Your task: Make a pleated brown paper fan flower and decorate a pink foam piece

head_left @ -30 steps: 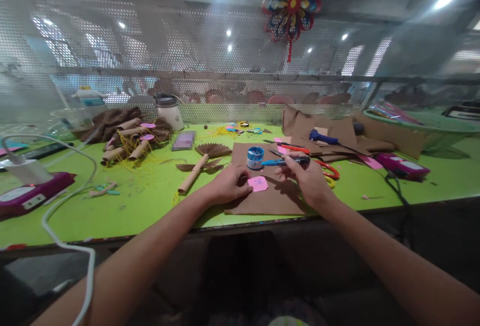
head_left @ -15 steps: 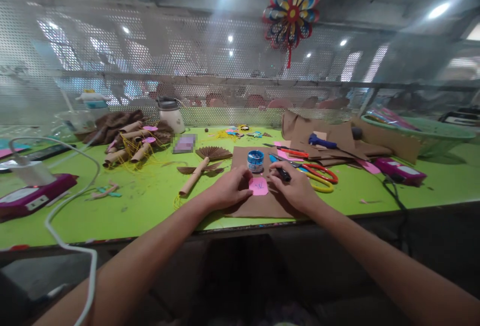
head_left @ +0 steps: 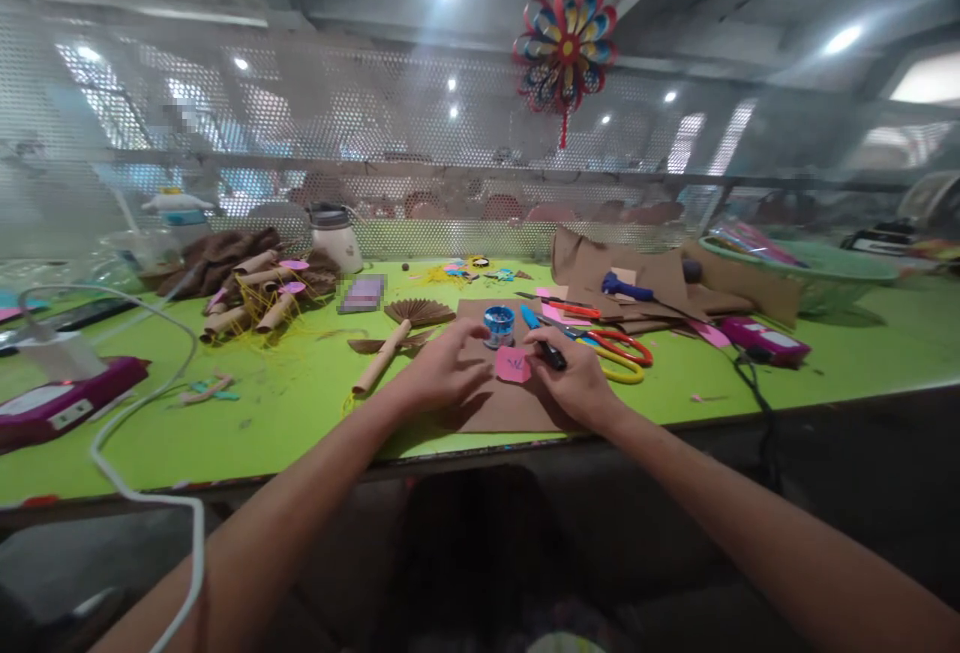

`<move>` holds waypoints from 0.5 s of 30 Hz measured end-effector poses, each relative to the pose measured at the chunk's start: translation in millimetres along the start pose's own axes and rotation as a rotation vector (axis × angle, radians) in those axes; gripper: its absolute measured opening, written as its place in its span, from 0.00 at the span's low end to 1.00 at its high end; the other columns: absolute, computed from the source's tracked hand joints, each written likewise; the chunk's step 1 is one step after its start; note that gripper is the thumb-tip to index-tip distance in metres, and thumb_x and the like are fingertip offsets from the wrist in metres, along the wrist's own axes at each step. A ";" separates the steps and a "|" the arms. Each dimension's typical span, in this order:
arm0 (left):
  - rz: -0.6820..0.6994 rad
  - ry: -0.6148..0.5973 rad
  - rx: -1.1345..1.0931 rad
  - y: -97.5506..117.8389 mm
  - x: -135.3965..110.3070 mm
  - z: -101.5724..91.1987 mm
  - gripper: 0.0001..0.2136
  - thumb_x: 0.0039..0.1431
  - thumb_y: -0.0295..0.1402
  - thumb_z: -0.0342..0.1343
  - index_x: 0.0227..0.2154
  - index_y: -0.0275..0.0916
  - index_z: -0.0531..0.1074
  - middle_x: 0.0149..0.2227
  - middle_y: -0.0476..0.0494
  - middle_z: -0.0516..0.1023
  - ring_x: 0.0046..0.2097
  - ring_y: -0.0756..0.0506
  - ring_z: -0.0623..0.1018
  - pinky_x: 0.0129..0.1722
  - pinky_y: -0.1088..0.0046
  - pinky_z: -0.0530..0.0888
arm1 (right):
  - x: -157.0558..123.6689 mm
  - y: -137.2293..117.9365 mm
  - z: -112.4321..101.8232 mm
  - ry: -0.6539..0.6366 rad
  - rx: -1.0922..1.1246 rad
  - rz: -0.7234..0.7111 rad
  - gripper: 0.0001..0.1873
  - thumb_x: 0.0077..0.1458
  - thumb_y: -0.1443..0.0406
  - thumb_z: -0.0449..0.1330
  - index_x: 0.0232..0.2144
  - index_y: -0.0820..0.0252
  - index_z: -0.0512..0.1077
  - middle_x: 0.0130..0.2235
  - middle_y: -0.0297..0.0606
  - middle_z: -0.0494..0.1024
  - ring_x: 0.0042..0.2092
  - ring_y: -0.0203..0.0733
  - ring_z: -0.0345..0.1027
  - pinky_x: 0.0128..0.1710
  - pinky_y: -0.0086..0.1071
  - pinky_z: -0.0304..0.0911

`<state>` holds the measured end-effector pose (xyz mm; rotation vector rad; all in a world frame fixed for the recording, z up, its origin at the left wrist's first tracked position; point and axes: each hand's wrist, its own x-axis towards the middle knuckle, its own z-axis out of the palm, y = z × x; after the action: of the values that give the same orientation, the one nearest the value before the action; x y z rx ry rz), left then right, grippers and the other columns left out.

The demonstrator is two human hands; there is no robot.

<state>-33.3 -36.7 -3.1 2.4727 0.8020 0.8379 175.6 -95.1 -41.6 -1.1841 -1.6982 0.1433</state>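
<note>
A small pink paper square [head_left: 511,364] with dark pen marks lies on a brown sheet [head_left: 495,416]. My right hand [head_left: 576,378] grips a black marker [head_left: 552,355], its fingertips close to the square's right edge; whether they touch it I cannot tell. Left of the square, my left hand [head_left: 444,369] is open, fingers apart and holding nothing. Just behind the square stands a small blue-stained jar [head_left: 498,327]. Beside my left hand rests a rolled brown paper tube [head_left: 382,358] with a pleated paper fan [head_left: 418,312] at its top.
Red-handled scissors [head_left: 626,345] and yellow-handled scissors [head_left: 621,373] lie right of the sheet, near a blue glue gun [head_left: 626,286]. Brown paper tubes [head_left: 244,303] pile up at left. A white cable [head_left: 196,533] crosses the front left. A green basket [head_left: 847,278] stands far right.
My left hand has let go of the pink square and drawn back left, its fingers spreading. My right hand still holds the marker, now closer to the square. The view has shifted slightly.
</note>
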 end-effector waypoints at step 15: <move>-0.619 -0.278 -1.846 178.2 -37.1 142.4 0.14 0.39 0.29 0.58 0.33 0.32 0.68 0.25 0.48 0.68 0.28 0.51 0.71 0.36 0.65 0.70 | 206.7 -29.0 -108.7 0.691 -0.103 -0.243 0.11 0.49 0.71 0.54 0.38 0.63 0.66 0.28 0.30 0.65 0.31 0.33 0.64 0.35 0.32 0.60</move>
<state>103.9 -221.0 -28.2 0.6004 0.2730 0.4797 241.4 0.6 163.1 -0.9377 -1.2209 -0.4604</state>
